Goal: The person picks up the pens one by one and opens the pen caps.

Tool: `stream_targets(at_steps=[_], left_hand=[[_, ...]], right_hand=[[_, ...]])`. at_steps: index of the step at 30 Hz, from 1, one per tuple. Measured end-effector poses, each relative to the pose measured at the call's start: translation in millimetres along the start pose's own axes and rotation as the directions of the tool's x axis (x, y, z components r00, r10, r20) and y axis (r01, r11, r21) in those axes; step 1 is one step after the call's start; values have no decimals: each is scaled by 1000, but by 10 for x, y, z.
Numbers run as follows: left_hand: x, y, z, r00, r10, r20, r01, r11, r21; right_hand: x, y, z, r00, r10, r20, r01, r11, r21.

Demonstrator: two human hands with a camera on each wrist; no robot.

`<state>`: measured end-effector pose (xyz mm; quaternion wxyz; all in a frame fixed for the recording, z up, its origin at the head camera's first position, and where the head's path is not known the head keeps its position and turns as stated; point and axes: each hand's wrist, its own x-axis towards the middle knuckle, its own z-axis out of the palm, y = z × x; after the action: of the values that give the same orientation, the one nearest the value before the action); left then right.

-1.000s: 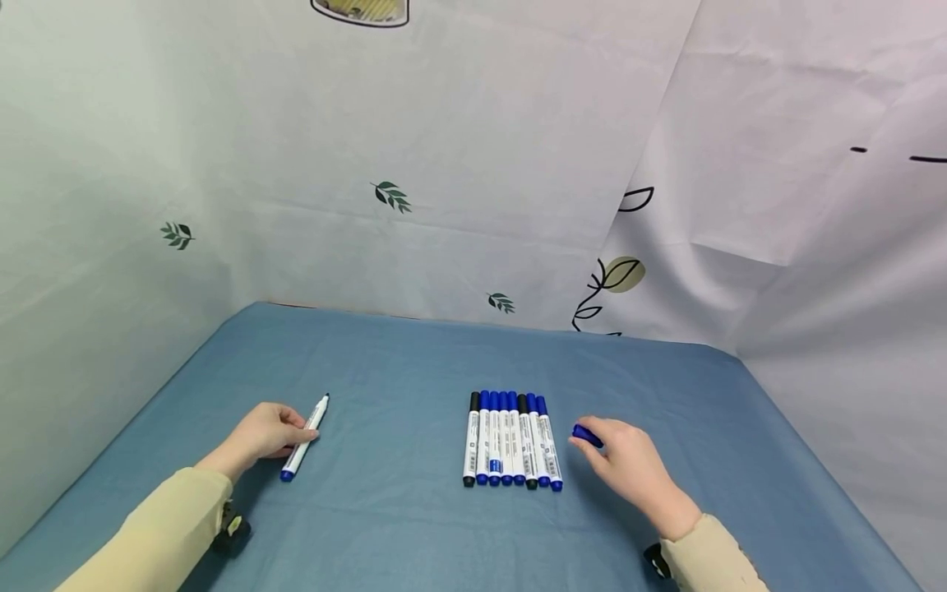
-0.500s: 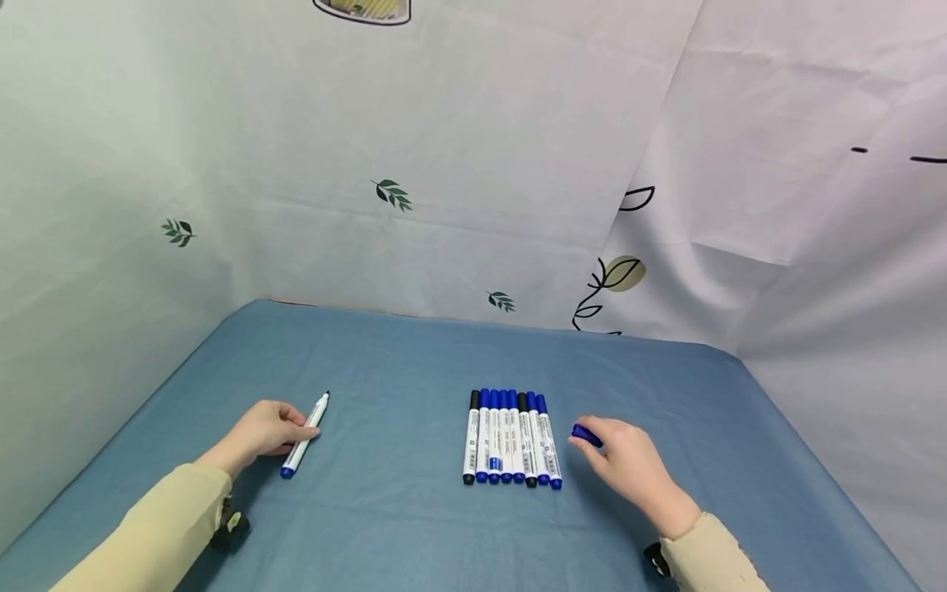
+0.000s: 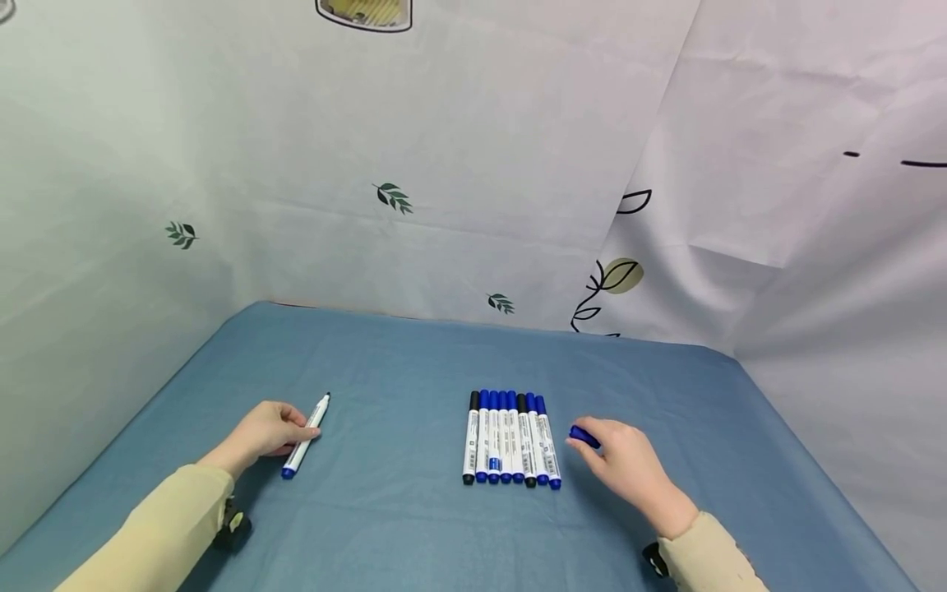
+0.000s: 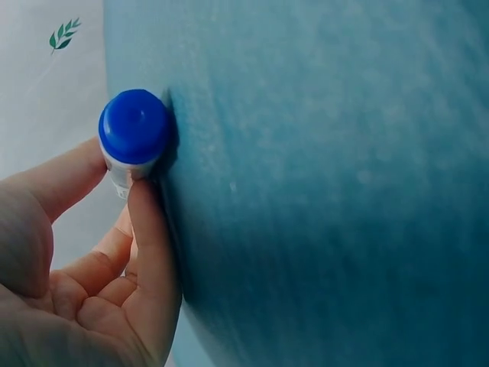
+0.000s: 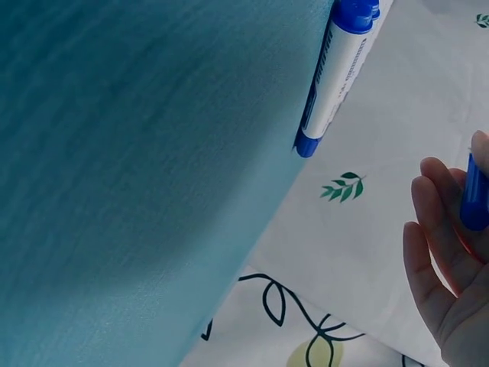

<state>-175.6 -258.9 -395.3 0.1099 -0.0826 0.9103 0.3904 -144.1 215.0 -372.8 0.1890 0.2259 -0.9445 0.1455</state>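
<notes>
In the head view, my left hand (image 3: 262,434) pinches a white marker (image 3: 316,413) between thumb and fingers. Its dark writing tip is bare and points away from me. The marker's blue end (image 4: 136,126) faces the camera in the left wrist view, low over the blue cloth. On the other side, my right hand (image 3: 629,464) holds a blue marker cap (image 3: 584,436) between thumb and fingertips, and the cap (image 5: 475,200) is cut off by the frame edge in the right wrist view. Just left of that hand lies a row of several capped markers (image 3: 511,444), side by side.
Blue cloth (image 3: 385,526) covers the table. Most markers in the row have blue caps, and a few have black ones. White curtains (image 3: 473,148) printed with leaves stand behind the table and along both sides.
</notes>
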Motion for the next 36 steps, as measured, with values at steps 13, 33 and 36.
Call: stream_targets(at_steps=[13,33,36], left_hand=[[-13,-3,-2,1000,6,-12,-5,999,38],[-38,-20,-41,1000,9,-8,-8,999,53],[-28,-21,-59,1000,16,-8,-16,999,46]], right_hand=[[-9,-9,20,1000,-11,-3,11,1000,6],[-16,-15,28,1000,-17,2,17,1000,22],[-17,-10,28,1000,-17,0,17,1000,23]])
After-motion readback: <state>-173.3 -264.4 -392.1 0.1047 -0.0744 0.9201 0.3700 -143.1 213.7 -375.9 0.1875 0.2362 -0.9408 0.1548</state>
